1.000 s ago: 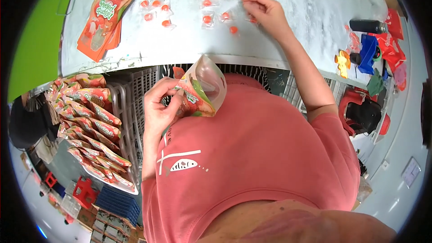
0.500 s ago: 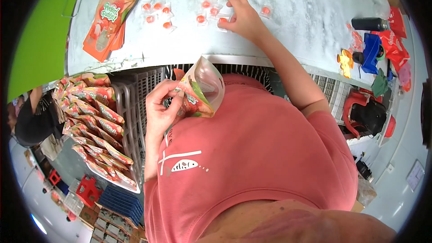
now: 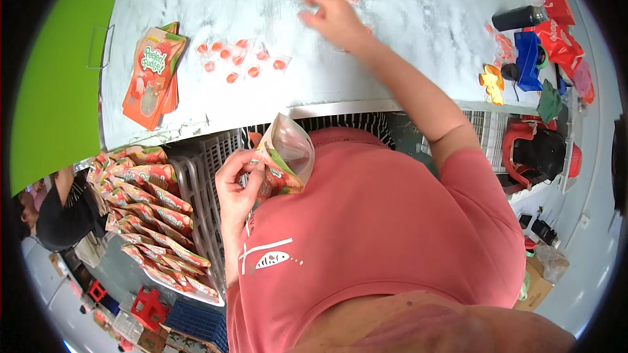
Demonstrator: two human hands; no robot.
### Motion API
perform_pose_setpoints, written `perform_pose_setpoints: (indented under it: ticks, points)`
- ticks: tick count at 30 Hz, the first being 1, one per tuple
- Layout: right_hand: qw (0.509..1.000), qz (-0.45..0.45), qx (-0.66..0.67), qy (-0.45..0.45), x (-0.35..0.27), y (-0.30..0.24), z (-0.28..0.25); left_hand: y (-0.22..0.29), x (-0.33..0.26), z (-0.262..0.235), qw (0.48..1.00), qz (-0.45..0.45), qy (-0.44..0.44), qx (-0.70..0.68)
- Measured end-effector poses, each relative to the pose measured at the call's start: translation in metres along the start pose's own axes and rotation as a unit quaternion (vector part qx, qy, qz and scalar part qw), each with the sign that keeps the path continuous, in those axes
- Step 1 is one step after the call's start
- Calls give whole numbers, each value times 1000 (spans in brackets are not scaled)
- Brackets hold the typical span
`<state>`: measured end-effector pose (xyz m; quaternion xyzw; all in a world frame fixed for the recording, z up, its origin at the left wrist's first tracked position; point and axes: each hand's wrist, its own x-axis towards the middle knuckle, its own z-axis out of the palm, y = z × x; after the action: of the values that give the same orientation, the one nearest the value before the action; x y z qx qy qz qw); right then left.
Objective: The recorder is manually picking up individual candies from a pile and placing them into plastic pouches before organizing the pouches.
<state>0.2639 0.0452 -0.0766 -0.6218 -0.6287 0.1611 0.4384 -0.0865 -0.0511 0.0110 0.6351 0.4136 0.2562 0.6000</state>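
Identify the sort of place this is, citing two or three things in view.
Probably a food-packing workshop: what look like wrapped red sweets lie on the worktable, with a stack of flat printed pouches to their left, and rows of bulging pouches show at the left.

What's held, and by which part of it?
The left hand holds an open pouch by its left side; nothing shows in the blurred right hand.
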Motion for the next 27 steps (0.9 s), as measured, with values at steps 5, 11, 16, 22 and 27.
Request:
perform_pose_setpoints:
  ticks: [5,11,16,22,27]
  points:
    - [975,-86,-123,164,47,21,-37,2,3,2,1000,11,-8,13]
    - [970,-109,-191,101,99,73,-33,6,4,4,1000,-11,-8,19]
    - [974,-58,-201,83,103,97,-34,6,5,4,1000,-12,-9,18]
    - [987,23,-152,39,60,128,-72,4,11,5,1000,-17,13,20]
    - [995,13,96,-1,21,120,-84,6,13,5,1000,-22,-2,21]
